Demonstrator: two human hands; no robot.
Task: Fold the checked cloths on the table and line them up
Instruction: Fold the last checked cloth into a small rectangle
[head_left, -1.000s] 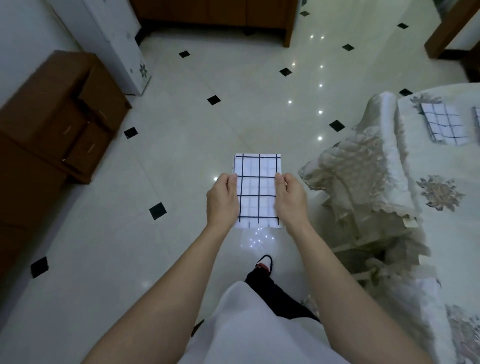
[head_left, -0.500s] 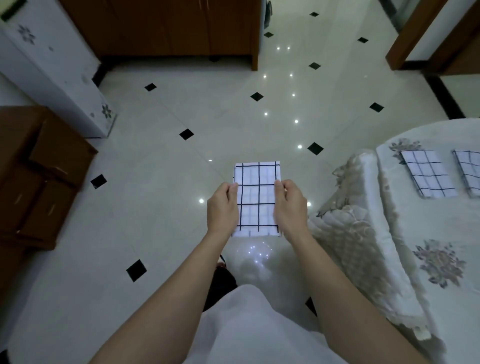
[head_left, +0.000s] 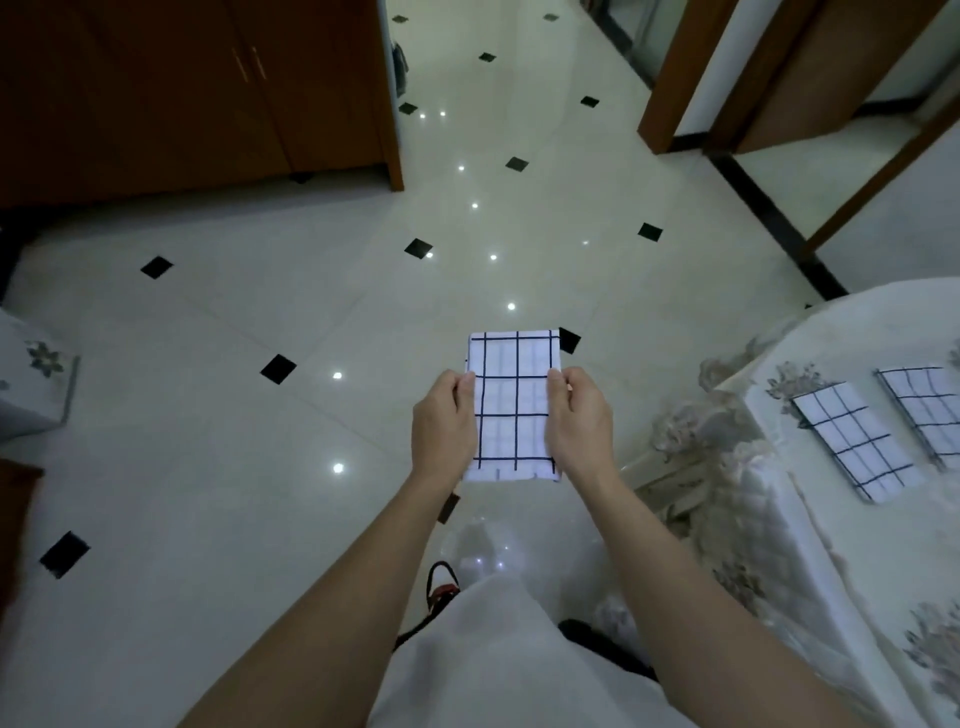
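Both hands hold one folded checked cloth (head_left: 514, 405) out in front of the person, in the air above the pale tiled floor (head_left: 208, 415). The left hand (head_left: 444, 423) pinches the cloth's left long edge, thumb on top and fingers curled underneath; the right hand (head_left: 579, 415) grips the right long edge the same way. The cloth is white with a thin dark grid, folded into a neat upright rectangle with its short edges near and far. Its surface lies flat and taut between the hands, and the near edge shows stacked layers slightly offset.

To the right stands a table under a cream, flower-patterned tablecloth (head_left: 810, 571) that hangs in scalloped folds. Two more folded cloths of the same pattern lie flat on it, side by side and apart: the nearer folded cloth (head_left: 857, 441) and the farther folded cloth (head_left: 930, 410), which is cut off by the picture's edge. Both are turned at the same slant.

A dark wooden cabinet (head_left: 197, 93) stands at the far left, and the floor carries small black diamond tiles.
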